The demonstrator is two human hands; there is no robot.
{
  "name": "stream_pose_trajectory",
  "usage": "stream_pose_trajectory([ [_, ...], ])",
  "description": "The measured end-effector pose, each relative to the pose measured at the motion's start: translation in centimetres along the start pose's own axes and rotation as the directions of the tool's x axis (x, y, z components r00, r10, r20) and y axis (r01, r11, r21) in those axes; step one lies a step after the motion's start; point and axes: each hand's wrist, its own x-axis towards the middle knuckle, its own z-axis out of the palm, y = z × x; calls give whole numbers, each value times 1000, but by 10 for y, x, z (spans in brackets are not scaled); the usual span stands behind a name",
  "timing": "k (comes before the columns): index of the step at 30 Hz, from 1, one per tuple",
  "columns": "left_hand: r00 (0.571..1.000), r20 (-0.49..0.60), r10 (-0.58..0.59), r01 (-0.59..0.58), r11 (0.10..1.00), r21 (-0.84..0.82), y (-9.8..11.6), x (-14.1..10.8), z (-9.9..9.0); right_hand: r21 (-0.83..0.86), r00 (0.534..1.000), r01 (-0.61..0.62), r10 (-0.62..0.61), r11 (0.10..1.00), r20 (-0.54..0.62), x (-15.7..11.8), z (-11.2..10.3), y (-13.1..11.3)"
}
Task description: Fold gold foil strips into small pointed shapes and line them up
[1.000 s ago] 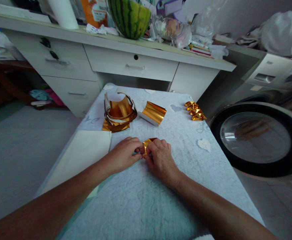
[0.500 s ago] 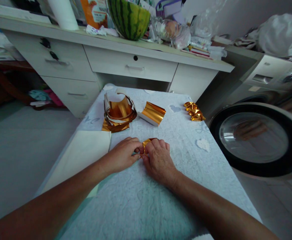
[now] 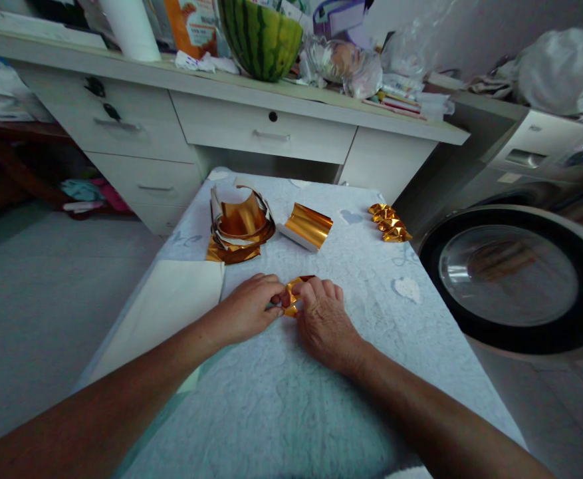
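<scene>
Between my two hands lies a small piece of gold foil paper (image 3: 292, 307), partly folded and largely covered by fingers. My left hand (image 3: 252, 303) pinches its left side with thumb and forefinger. On the other side, my right hand (image 3: 325, 319) has its fingers closed over the foil paper's right part. Farther off stands a stack of curled gold foil sheets (image 3: 241, 218) with pale backs. One curved gold sheet (image 3: 307, 226) rests to the right of that stack. Several folded gold foil pieces (image 3: 389, 223) sit in a row near the right edge.
A pale blue patterned cloth (image 3: 271, 412) covers the table, with a cream sheet (image 3: 171, 299) at its left. Behind is a white counter with drawers (image 3: 266, 133), bearing a cut watermelon (image 3: 261, 40). An open washing machine door (image 3: 510, 276) stands at the right.
My right hand has shifted slightly right, uncovering more of the foil paper between the hands. My left hand stays nearly where it was, still pinching. The view has moved very slightly.
</scene>
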Motion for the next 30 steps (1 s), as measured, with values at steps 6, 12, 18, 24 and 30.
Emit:
stream_pose_trajectory([
  [6, 1000, 0, -15, 15, 1000, -21, 1, -1, -1, 78, 995, 87, -84, 993, -49, -5, 0, 6],
  [12, 1000, 19, -2, 2, 999, -32, 5, -1, -3, 221, 948, 114, -39, 969, -315, -1, -26, 25],
  [18, 998, 27, 49, -48, 998, -36, 5, -2, -4, 92, 989, 30, -16, 995, -148, 6, -37, 56],
  [24, 998, 31, 63, -62, 997, -48, 7, -4, -4, 117, 999, 34, -33, 993, -8, 7, -28, 61],
  [30, 997, 28, 73, -71, 996, -53, 7, -5, -3, 105, 999, -38, 40, 994, -16, 4, -33, 58],
])
